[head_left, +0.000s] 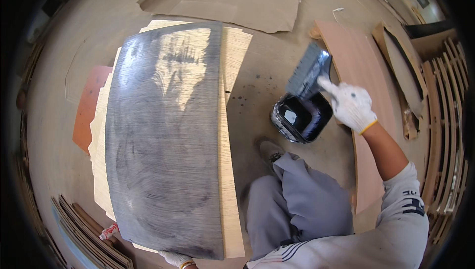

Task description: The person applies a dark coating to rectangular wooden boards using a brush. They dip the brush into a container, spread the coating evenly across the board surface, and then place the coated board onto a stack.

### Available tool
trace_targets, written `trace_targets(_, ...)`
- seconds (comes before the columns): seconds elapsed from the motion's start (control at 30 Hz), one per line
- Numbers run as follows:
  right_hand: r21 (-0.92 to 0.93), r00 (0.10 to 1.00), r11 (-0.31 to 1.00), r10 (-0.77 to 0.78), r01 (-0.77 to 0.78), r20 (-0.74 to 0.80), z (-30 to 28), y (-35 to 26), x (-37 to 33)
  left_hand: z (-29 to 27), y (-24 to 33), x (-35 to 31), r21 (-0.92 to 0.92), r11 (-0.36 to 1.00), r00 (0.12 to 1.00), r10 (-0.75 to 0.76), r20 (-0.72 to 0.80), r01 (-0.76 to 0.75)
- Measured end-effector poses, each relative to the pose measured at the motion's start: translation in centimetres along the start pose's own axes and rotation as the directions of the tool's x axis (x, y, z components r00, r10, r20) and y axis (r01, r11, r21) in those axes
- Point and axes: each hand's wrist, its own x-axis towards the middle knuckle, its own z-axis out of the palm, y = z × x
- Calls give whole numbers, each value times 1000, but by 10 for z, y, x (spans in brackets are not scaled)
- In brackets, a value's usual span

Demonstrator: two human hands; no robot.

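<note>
Black coating covers most of the board; a pale patch seems left. The right hand grips a brush; the left hand's grip is unclear.

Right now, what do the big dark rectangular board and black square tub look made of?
Big dark rectangular board: probably plywood, coated dark and streaky; pale grain shows through. Black square tub: perhaps plastic, glossy with rounded corners, though smears hide much.
</note>
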Motion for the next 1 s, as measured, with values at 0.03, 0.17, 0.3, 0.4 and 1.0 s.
trace_targets(0.03, -13, 998, 1000, 24, -24, 52, 13, 7, -20, 2, 1, -3, 8, 1000, 1000, 1, 14, -1)
trace_targets(0.17, 87, 973, 996, 12, -33, 232, 107, -5, -25, -20, -2, 13, -61, 995, 995, 78, 59, -75)
trace_targets(0.3, 18, 930, 999, -44, 40, 365, 160, -15, -7, -9, -8, 25, -65, 997, 989, 57, 137, -48)
trace_targets(0.4, -52, 893, 998, -8, 35, 450, 215, -9, 9, -5, -14, 33, -32, 998, 987, 61, 147, -57)
trace_targets(1.0, 111, 929, 991, 28, -74, 370, 146, 17, -24, 8, -2, 1, -76, 992, 995, 97, 5, -96)
